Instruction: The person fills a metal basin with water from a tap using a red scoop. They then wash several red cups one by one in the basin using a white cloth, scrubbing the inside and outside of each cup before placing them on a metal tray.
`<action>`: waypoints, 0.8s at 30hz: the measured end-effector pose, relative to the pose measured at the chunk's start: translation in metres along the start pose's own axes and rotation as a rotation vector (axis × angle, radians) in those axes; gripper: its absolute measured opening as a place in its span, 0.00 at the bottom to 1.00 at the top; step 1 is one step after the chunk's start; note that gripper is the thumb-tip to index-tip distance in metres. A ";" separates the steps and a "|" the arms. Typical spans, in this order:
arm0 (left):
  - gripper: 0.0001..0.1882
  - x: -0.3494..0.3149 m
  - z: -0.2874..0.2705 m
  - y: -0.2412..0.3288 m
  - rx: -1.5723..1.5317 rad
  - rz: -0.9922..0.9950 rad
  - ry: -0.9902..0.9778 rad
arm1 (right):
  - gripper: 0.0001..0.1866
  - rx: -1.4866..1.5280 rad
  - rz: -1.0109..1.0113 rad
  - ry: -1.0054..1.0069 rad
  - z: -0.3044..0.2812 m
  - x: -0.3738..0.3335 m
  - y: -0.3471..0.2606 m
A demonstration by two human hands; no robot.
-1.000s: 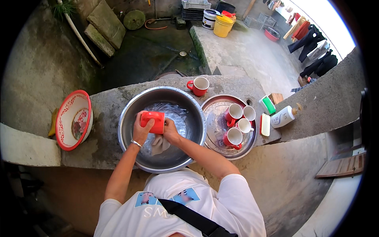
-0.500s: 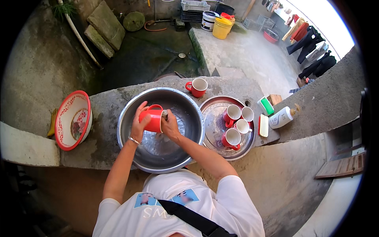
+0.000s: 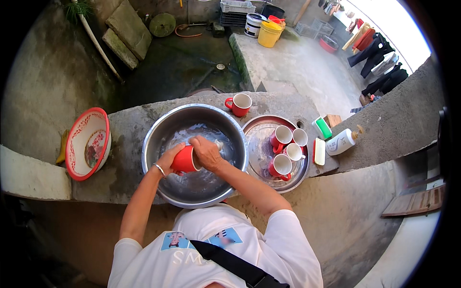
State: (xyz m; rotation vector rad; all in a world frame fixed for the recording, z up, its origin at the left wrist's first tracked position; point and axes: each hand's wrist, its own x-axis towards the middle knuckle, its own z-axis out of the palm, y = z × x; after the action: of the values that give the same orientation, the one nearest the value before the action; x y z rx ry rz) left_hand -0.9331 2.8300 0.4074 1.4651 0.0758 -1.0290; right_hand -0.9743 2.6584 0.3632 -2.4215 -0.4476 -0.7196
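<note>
A red mug (image 3: 184, 160) lies tilted in my left hand (image 3: 169, 159), which is closed around it above the large metal basin (image 3: 149, 139). My right hand (image 3: 206, 152) is closed at the mug's mouth, its fingers bent over the rim. Beside its knuckles shows a small whitish bit (image 3: 219, 144), too unclear to name. Water glints on the basin's bottom. Another red mug (image 3: 239, 104) stands upright behind the basin. Several mugs, red or white outside, stand on a round metal tray (image 3: 257, 126) to the right, among them a red mug (image 3: 280, 166) at the near side.
An enamel basin with a red rim (image 3: 107, 126) leans at the left of the concrete ledge (image 3: 122, 177). On the right are a green-and-white box (image 3: 322, 128), a pale soap-like bar (image 3: 319, 151) and a white pump bottle (image 3: 341, 143). Buckets, including a yellow bucket (image 3: 270, 34), stand farther back.
The mug has dropped lower in the basin and turned, so its handle no longer shows on top. My right hand has moved up over its rim.
</note>
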 end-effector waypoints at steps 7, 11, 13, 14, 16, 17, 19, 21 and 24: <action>0.30 0.017 -0.030 -0.008 -0.121 0.007 0.146 | 0.19 0.059 0.571 -0.734 -0.020 0.001 0.012; 0.31 0.004 -0.030 0.001 -0.529 -0.033 -0.048 | 0.37 -0.091 0.402 -0.789 -0.034 -0.004 0.006; 0.30 0.007 -0.030 -0.002 -0.543 -0.044 -0.121 | 0.32 0.416 0.365 -0.301 -0.017 -0.005 0.012; 0.30 0.009 -0.028 -0.004 -0.553 -0.054 -0.161 | 0.29 0.589 0.428 -0.362 -0.015 -0.003 0.010; 0.31 0.016 -0.028 -0.005 -0.606 -0.072 -0.275 | 0.21 0.931 0.557 -0.479 -0.020 0.003 0.004; 0.32 0.019 -0.026 -0.005 -0.586 -0.079 -0.242 | 0.21 1.008 0.608 -0.513 -0.017 0.002 0.007; 0.33 0.026 -0.019 -0.005 -0.542 -0.098 -0.182 | 0.20 1.161 0.715 -0.575 -0.004 -0.007 0.022; 0.35 0.052 -0.031 -0.019 -0.389 -0.156 -0.054 | 0.14 1.121 0.807 -0.547 0.008 -0.012 0.032; 0.37 0.087 -0.040 -0.045 -0.135 -0.125 0.228 | 0.10 0.898 0.995 -0.645 0.014 -0.002 0.036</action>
State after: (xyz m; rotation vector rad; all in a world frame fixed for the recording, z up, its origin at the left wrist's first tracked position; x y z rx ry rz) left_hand -0.8874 2.8283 0.3121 1.4627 0.3973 -0.9335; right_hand -0.9543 2.6380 0.3368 -1.5995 0.2125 0.6010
